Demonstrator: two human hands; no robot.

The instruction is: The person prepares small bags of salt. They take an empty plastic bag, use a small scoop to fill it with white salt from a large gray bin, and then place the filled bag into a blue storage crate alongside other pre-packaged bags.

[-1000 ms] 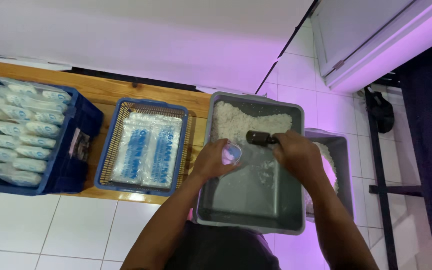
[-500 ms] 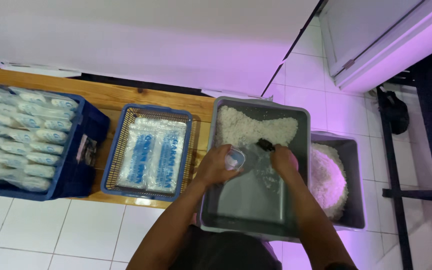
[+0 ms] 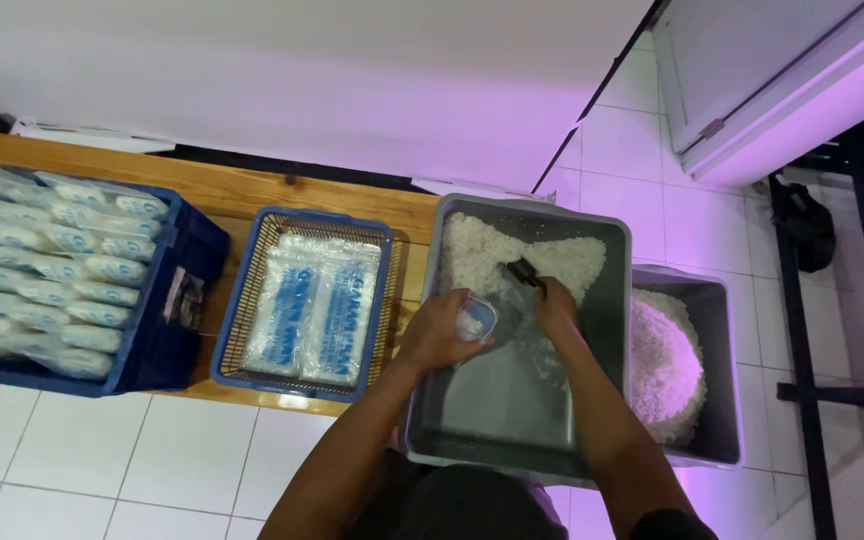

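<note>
Scoop (image 3: 522, 271) advanced; two grey tubs (image 3: 612, 300).

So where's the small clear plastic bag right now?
In the head view, the small clear plastic bag sits in the left hand, over the grey plastic tub, beside the right hand.

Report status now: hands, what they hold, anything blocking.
Left hand holds small clear bag. Right hand grips dark scoop in white grains. Nothing blocking.

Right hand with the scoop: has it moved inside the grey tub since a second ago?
Yes. The right hand has moved up the grey tub, toward the white grain pile at its far end.
</note>
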